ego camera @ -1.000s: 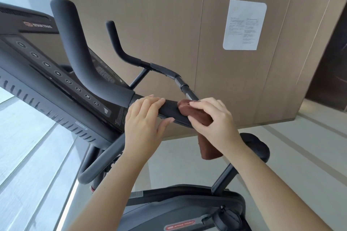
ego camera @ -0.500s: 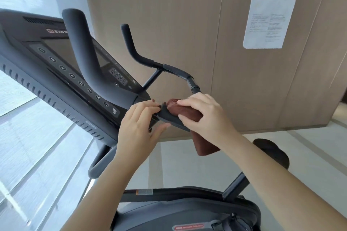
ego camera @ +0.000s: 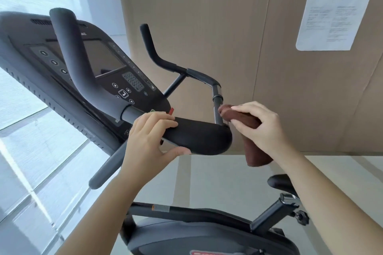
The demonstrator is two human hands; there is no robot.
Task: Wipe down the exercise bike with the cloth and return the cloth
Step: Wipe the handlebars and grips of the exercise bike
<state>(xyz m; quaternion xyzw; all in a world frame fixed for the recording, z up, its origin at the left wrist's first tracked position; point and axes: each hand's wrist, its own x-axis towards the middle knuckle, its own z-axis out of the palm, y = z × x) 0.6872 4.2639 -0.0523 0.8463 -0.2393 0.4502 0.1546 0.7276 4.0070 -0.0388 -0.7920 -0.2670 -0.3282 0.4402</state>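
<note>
My left hand (ego camera: 149,136) grips the padded handlebar (ego camera: 203,138), likely steadying it, while at three o'clock my right hand (ego camera: 259,128) clamps the brown cloth (ego camera: 258,154) against its post (ego camera: 217,105).

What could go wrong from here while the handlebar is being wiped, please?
1. Much of the brown folded cloth hangs loose below the right hand; it might slip from that grip and fall to the floor.
2. The left hand covers part of the black padded handlebar, so that patch may be missed.
</note>
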